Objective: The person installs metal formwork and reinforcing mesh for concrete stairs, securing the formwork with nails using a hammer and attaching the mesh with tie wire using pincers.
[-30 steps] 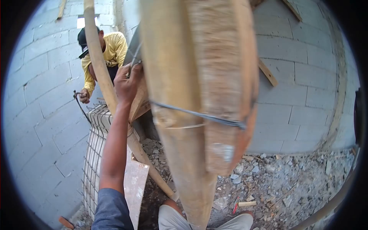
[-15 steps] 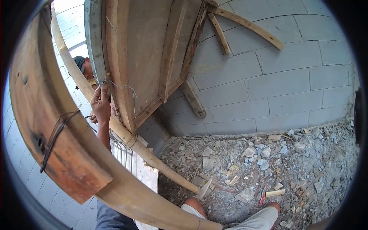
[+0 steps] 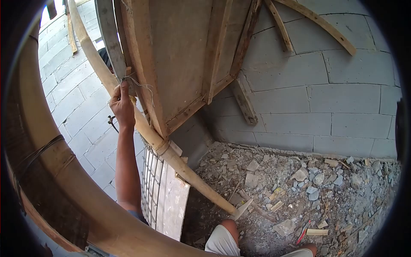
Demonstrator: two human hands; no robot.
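My left hand (image 3: 123, 103) is raised at the upper left, fingers closed and thumb up, pinching thin wire (image 3: 138, 82). The wire loops round the lower end of a grey upright beam (image 3: 112, 38), and its loose ends trail to the right over a wooden panel frame (image 3: 143, 55). A small wood piece (image 3: 128, 72) sits just above my thumb. Close behind my hand a bamboo pole (image 3: 150, 136) slants down to the rubble. Left of my wrist shows a dark, thin, curved object (image 3: 113, 123). My right hand is out of view.
A thick bamboo pole (image 3: 102, 201) curves across the near left, bound with black cord (image 3: 40, 147). A co-worker's dark cap (image 3: 104, 55) shows behind the beam. Below are a metal grid (image 3: 150, 184), a board (image 3: 173, 205) and rubble (image 3: 291, 192) by a block wall (image 3: 342, 103).
The view has shifted, bringing more of my left forearm into sight. My left hand stays at the wire. The co-worker is now mostly hidden behind the beam and poles.
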